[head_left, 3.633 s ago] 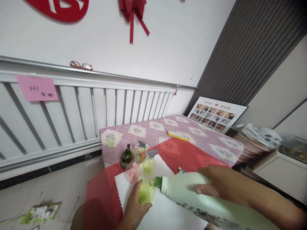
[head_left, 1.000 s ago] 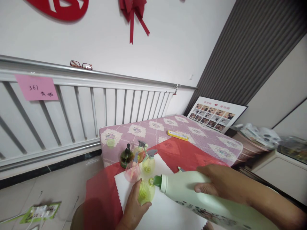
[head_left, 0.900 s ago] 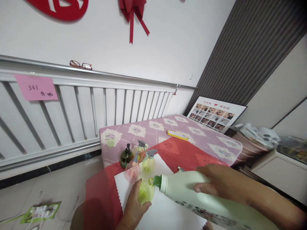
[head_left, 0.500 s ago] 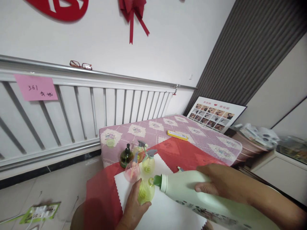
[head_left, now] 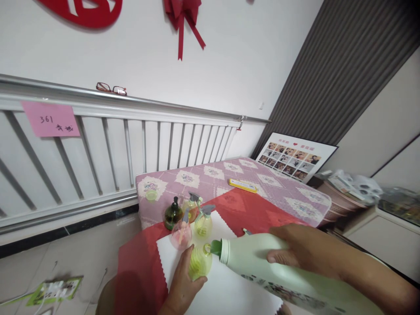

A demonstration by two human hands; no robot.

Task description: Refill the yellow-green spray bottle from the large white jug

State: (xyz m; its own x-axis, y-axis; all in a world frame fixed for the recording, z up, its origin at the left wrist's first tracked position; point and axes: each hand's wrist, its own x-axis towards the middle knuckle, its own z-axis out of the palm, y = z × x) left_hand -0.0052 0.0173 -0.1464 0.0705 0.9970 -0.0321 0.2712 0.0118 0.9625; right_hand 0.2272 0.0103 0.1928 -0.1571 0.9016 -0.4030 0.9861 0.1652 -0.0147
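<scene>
- Step in hand, seemingly: pouring from the pale green jug into the small yellow-green bottle; whether liquid flows cannot be told;
- Left hand curls round that bottle, on the white sheet near the pink bottle; its neck is uncapped;
- Right hand grips the tipped jug, green spout right at the neck; contact there is unclear;
- Next move likely calls for a steady bottle and a small, controlled tilt.
</scene>
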